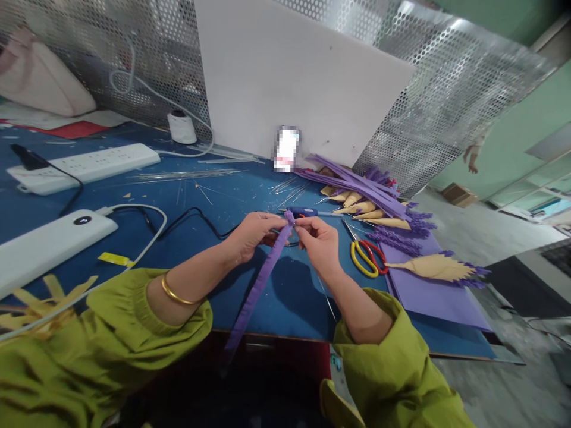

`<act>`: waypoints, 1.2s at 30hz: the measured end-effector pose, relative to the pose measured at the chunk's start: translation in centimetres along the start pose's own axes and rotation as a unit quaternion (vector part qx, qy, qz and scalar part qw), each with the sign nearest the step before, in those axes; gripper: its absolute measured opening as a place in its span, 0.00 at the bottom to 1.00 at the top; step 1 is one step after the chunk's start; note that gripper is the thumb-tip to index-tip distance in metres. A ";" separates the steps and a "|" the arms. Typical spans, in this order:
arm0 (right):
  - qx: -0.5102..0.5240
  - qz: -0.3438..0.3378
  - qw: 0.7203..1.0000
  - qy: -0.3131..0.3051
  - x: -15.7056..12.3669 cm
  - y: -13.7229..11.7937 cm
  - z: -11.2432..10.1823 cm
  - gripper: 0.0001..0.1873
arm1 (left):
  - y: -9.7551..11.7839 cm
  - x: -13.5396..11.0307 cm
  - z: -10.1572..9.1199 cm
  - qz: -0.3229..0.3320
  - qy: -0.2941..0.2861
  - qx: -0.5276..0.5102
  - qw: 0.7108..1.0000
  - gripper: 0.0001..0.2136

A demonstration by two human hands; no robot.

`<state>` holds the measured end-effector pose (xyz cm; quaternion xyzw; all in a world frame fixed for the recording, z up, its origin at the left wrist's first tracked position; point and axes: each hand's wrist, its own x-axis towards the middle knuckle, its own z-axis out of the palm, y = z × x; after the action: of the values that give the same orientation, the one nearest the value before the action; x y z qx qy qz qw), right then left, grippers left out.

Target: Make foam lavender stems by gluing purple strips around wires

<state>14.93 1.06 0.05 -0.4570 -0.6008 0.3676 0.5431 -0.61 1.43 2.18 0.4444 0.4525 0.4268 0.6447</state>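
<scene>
A long purple paper strip (263,276) hangs down from between my hands past the table's front edge. Its upper end is bunched into a small purple tuft. My left hand (250,236) pinches the strip just below the tuft. On the other side, my right hand (319,242) is closed with thumb and fingertips at the tuft; a thin wire shows below this hand, but I cannot make out whether it joins the tuft. Right behind my fingers lies a blue glue gun (310,211), partly hidden. Scissors (369,257) with yellow and red handles lie to the right.
Purple paper sheets (428,294) and a tan-wrapped purple flower bunch (439,267) lie at right, with more bunches and purple strips (361,187) behind. A lit phone (286,148) leans on a white board (294,71). Power strips (89,166), cords and thin wires (191,174) occupy the left.
</scene>
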 end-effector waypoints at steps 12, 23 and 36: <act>-0.170 -0.131 0.977 -0.008 -0.4 -0.5 -0.5 0.09 | -0.2 0.0 0.0 0.019 0.031 0.048 0.998 0.09; -0.393 -0.226 0.890 -0.052 -1.0 -0.2 -0.4 0.16 | -0.6 0.1 0.3 0.028 0.051 0.025 0.998 0.13; 0.025 0.086 0.993 -0.076 0.1 -0.3 0.0 0.09 | -0.3 0.4 0.1 0.048 0.070 0.061 0.995 0.10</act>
<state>14.94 1.11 0.36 -0.4639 -0.5899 0.4614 0.4733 -0.38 1.70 1.82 0.4729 0.4996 0.4594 0.5618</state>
